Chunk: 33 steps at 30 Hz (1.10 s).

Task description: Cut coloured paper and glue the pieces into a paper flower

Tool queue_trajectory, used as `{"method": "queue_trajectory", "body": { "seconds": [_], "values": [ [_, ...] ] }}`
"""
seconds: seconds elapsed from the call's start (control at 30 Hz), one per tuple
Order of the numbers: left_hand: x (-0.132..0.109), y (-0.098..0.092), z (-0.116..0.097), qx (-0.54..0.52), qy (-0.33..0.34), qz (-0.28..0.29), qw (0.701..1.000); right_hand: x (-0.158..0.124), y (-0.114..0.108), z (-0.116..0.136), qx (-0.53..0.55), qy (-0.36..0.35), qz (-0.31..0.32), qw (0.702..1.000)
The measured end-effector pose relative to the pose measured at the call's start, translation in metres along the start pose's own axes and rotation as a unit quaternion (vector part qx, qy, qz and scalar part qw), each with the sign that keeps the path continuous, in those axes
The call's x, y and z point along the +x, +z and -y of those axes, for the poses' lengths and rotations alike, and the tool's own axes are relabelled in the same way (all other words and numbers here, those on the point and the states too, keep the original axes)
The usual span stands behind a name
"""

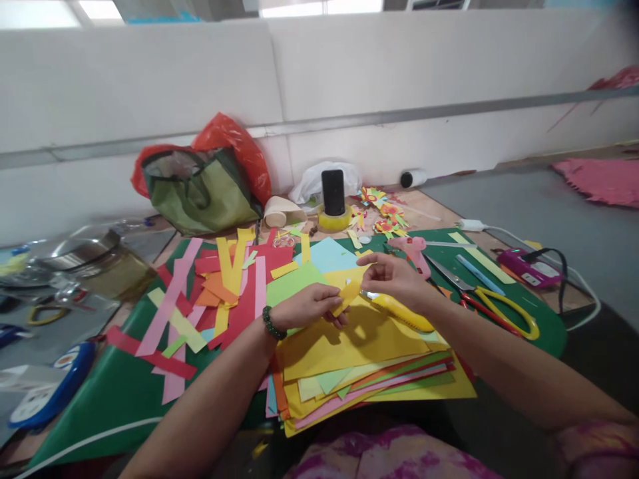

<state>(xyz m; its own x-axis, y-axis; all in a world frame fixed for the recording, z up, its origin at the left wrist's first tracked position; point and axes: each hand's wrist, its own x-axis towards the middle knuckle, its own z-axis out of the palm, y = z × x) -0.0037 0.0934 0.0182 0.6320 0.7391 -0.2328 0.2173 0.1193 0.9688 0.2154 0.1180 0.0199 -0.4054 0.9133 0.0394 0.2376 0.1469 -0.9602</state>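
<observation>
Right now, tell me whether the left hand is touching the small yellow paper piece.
Touching. In the head view the left hand pinches the small yellow paper piece by its lower end.

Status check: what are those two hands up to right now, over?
Both left hand and right hand pinch a yellow paper piece. Held over stack of coloured sheets. Yellow-handled scissors lie to the right, untouched.

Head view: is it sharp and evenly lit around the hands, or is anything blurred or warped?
Head view: light is even and soft; the left hand, right hand and the yellow scrap they hold are sharp; the frame edges smear, the wall rail bows from lens distortion, and the ceiling lights are blown out.
</observation>
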Motion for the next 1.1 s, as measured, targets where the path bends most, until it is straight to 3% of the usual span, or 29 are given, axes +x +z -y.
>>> {"method": "queue_trajectory", "body": {
  "seconds": [0.1, 0.2, 0.27, 0.37, 0.5, 0.7, 0.87, 1.1],
  "values": [
    [-0.002, -0.006, 0.000, -0.045, -0.006, -0.010, 0.999, -0.008, -0.012, -0.007, -0.228, -0.004, 0.002, 0.974],
    [-0.004, -0.014, 0.001, -0.118, -0.014, -0.013, 0.993, -0.018, -0.014, -0.015, -0.464, 0.035, 0.032, 0.885],
    [-0.006, -0.018, 0.001, -0.155, -0.019, -0.014, 0.988, -0.024, -0.014, -0.018, -0.525, 0.059, 0.038, 0.848],
    [-0.007, -0.022, 0.000, -0.190, -0.029, -0.022, 0.981, -0.033, -0.020, -0.018, -0.500, 0.060, 0.002, 0.864],
    [-0.007, -0.024, 0.000, -0.212, -0.038, -0.022, 0.976, -0.050, -0.032, -0.009, -0.416, -0.046, -0.063, 0.906],
    [-0.007, -0.022, 0.000, -0.200, -0.043, -0.012, 0.979, -0.064, -0.022, -0.003, -0.455, -0.189, -0.084, 0.866],
    [-0.008, -0.019, -0.002, -0.186, -0.035, -0.021, 0.982, -0.059, -0.019, -0.009, -0.499, -0.204, -0.093, 0.837],
    [-0.008, -0.017, -0.004, -0.182, -0.032, -0.033, 0.982, -0.063, -0.019, -0.006, -0.500, -0.211, -0.075, 0.836]
  ]
}}
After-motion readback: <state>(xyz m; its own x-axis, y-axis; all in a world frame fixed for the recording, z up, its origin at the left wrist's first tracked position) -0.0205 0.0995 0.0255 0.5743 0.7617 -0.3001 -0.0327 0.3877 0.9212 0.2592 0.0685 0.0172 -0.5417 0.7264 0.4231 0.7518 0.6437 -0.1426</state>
